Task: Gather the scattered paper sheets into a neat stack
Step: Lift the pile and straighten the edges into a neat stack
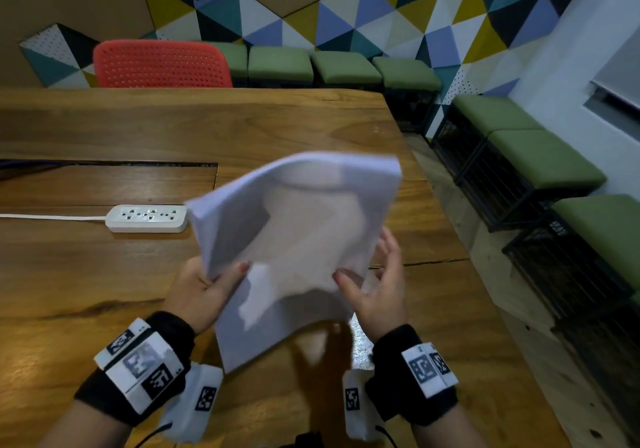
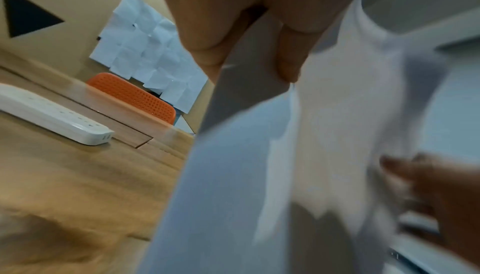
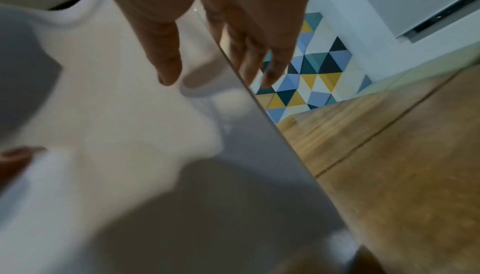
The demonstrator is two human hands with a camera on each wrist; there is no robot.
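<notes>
The paper sheets (image 1: 298, 240) are held above the table (image 1: 104, 274), right of the power strip (image 1: 147, 218). Left hand (image 1: 204, 292) pinches their left edge; right hand (image 1: 375, 285), fingers spread, cups the right edge. Squaring calls for tapping the lower edge on the table.

Left hand (image 2: 233, 21) pinching paper sheets (image 2: 233, 175), power strip (image 2: 52, 114) on table (image 2: 64, 175)

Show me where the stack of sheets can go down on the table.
Bare wood lies left of the left hand, below the power strip, and right of the right hand toward the table edge. The sheets crowd the middle.
</notes>
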